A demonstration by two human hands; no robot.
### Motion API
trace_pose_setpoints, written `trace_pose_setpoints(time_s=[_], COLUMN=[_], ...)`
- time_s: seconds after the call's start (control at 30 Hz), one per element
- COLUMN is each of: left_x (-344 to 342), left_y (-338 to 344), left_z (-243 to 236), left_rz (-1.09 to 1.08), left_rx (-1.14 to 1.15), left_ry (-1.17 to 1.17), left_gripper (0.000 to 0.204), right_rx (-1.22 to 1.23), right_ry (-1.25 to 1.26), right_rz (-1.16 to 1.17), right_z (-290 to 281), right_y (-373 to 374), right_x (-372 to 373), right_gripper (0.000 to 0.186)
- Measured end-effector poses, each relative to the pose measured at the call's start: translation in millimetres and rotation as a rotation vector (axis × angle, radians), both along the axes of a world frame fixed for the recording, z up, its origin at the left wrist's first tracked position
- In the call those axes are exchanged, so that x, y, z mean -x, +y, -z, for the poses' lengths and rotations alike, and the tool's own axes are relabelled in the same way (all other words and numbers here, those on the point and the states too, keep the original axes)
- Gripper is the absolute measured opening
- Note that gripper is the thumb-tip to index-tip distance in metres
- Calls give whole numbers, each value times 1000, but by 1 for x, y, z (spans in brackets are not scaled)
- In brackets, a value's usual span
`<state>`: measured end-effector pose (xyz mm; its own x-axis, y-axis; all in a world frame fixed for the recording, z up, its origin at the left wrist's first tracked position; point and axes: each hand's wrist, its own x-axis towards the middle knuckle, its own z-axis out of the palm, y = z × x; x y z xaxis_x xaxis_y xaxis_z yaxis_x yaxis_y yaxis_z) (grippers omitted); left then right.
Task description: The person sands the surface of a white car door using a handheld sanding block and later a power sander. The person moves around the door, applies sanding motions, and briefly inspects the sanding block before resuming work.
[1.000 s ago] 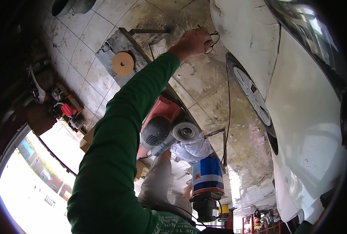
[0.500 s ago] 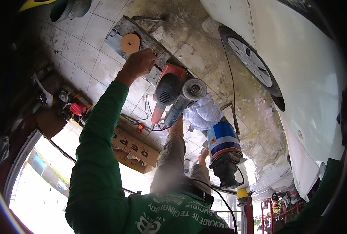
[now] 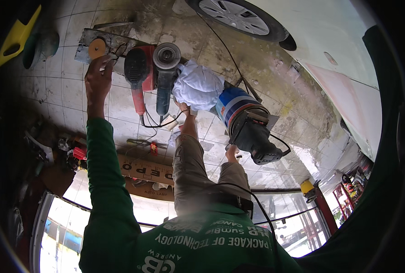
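My left hand (image 3: 97, 84) reaches out over the near edge of a worn, narrow bench (image 3: 86, 48). Thumb and fingers are pinched together beside a round tan disc (image 3: 96, 48); whatever small thing may be between them is hidden. A thin dark loop (image 3: 120, 50) lies by the fingertips. To the right on the bench are a red-and-black power tool (image 3: 136, 70) and a dark angle grinder (image 3: 166, 77) with a round disc. Beside them sits a crumpled white cloth (image 3: 198, 86). Only my right sleeve (image 3: 380, 113) shows; the hand is out of view.
A blue-banded can (image 3: 233, 102) stands right of the cloth, with a black power tool (image 3: 254, 136) at its near end. Cords trail around. A pale car with its wheel (image 3: 239, 16) is at far right. A cardboard box (image 3: 145, 170) and green bucket (image 3: 40, 48) are on the left.
The view has swung, so the bench and tools now appear farther left. My left hand stays near the tan disc, its fingers now in clearer view. My right sleeve shows more at the right.
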<state>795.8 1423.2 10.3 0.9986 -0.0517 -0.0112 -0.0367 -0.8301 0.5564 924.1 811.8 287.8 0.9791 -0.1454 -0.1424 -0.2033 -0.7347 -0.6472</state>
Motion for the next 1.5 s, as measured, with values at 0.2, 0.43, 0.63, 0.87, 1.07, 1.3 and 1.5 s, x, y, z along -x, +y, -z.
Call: trace_pose_setpoints(time_s=[0.2, 0.43, 0.63, 0.87, 1.07, 1.3, 1.5], left_x=[191, 426, 496, 465, 399, 392, 411], left_y=[-60, -170, -327, -394, -417, -426, -434], left_z=[-46, -40, -22, 111, 174, 155, 111], left_rz=[-235, -76, 235, 290, 447, 439, -4], left_rx=[173, 179, 248, 124, -67, 143, 535], left_ry=[61, 567, 837, 578, 788, 1099, 1324], left_gripper=[24, 25, 30, 77, 89, 82, 60], right_rx=[-398, -1223, -1465, -968, -774, -381, -359], right_ry=[-70, -239, -88, 781, 773, 458, 409], right_rz=[-31, 62, 772, 704, 100, 8, -6], right_z=[-1, 62, 190, 251, 298, 339, 352], right_y=[-36, -187, -239, -141, -68, -19, -3], right_x=[82, 301, 614, 791, 782, 728, 714], right_gripper=[58, 60, 48, 55, 40, 58, 53])
